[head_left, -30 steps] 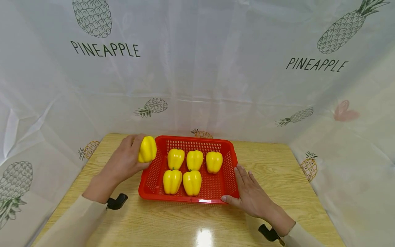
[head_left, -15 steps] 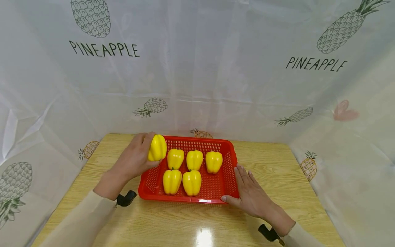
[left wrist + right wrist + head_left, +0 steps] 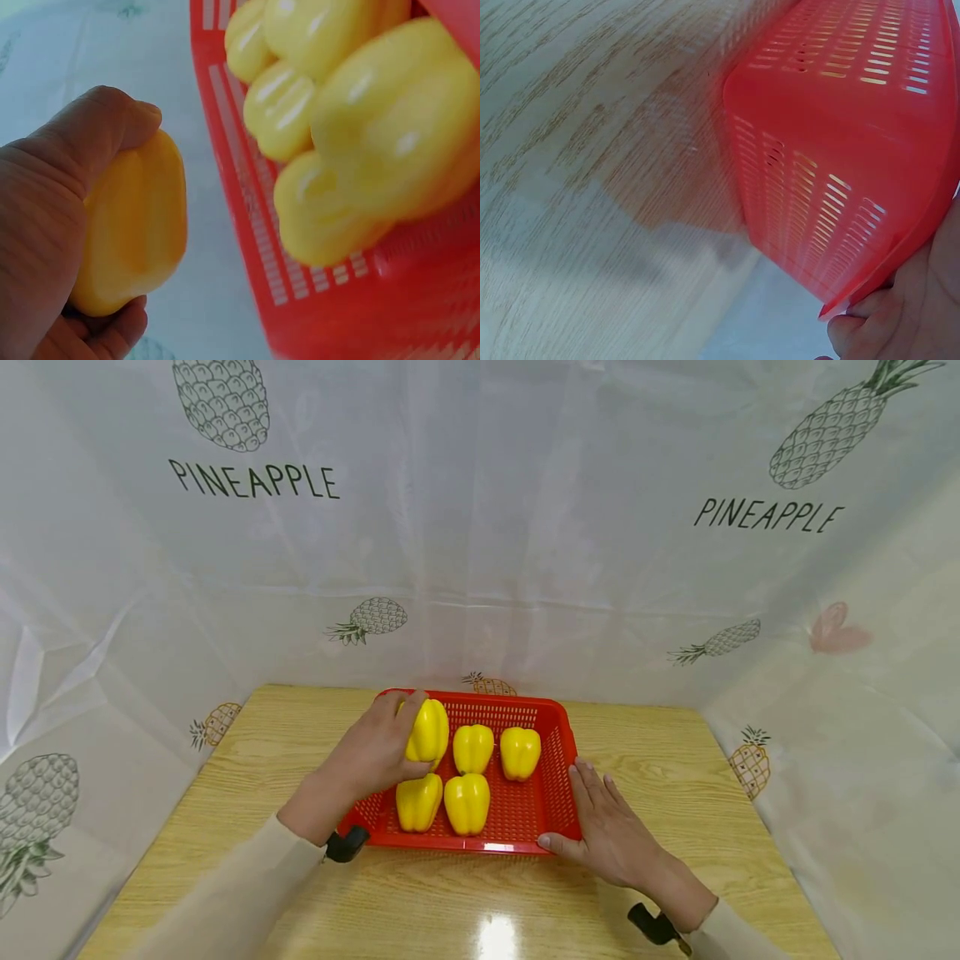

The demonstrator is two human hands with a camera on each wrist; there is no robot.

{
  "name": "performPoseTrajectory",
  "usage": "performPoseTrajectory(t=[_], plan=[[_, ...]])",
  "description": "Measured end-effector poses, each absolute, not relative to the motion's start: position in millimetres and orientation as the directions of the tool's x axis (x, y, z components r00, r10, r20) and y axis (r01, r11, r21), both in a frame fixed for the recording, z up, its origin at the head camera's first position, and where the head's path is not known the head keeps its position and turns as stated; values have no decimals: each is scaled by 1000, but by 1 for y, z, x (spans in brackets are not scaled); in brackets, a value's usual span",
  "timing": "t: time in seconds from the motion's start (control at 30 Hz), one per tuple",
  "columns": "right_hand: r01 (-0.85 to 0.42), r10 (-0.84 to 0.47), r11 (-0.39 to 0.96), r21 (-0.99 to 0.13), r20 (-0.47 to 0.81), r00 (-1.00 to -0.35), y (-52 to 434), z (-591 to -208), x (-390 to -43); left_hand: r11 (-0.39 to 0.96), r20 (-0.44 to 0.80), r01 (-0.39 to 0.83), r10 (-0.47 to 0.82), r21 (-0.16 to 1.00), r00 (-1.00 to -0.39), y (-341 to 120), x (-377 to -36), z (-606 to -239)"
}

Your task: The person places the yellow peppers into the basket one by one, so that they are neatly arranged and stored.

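My left hand has its fingers curled round a yellow pepper, long axis upright, held over the far-left corner of the red basket. Four peppers sit just right of it and below. My right hand lies flat against the basket's near-right rim on the tabletop, gripping nothing.
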State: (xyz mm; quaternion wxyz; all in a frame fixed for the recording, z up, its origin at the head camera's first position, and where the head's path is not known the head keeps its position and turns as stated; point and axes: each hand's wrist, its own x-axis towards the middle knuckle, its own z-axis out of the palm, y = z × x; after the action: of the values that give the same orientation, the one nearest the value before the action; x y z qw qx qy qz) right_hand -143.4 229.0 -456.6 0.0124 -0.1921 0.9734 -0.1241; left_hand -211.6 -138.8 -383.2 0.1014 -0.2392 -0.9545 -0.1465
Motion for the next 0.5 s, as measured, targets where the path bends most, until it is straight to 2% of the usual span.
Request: performPoseTrajectory(t=[0.5], plan=[[-376,-380,896,-239,29,-925,229,-456,-143,804,173,569,544,172,-821,-80,-214,-398]])
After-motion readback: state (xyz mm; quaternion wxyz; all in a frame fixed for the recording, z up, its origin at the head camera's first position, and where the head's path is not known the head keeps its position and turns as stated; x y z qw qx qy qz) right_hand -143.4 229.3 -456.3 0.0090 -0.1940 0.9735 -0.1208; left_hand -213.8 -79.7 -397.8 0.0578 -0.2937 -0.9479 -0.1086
